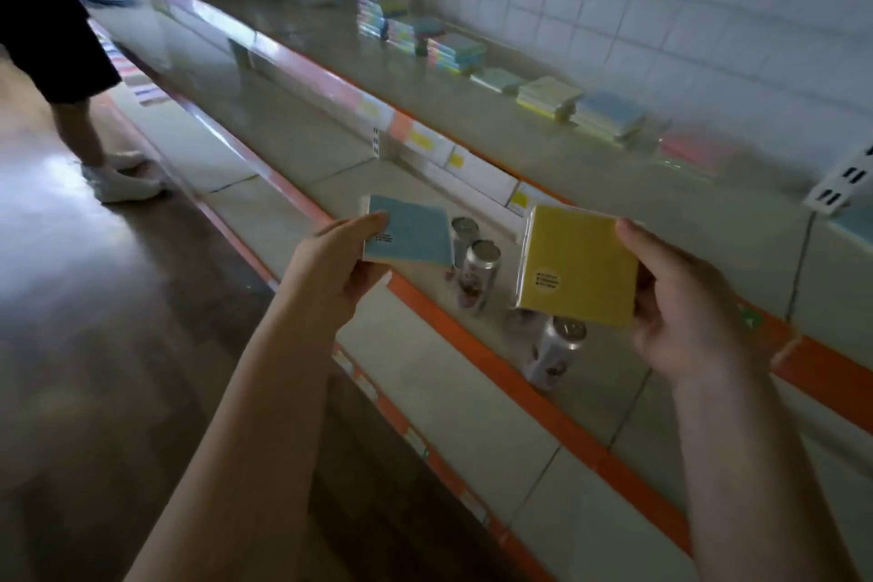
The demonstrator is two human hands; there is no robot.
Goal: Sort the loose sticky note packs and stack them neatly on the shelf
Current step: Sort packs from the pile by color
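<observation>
My left hand [330,269] grips a blue sticky note pack [411,234] by its left edge, thumb on top. My right hand [685,302] grips a yellow sticky note pack [576,269] by its right edge. Both packs are held in the air in front of the shelves, apart from each other. On the upper shelf [519,142] against the tiled wall lie several packs: stacked multicolour packs [456,50], a pale green pack [498,78], a yellow stack [548,99], a blue stack [611,116] and a pink pack [694,151].
Three drink cans [479,274] stand on the lower shelf [472,373] below my hands. Orange strips edge the shelves. A person in dark shorts and white shoes [123,184] stands in the aisle at the left. More goods sit at the far back left.
</observation>
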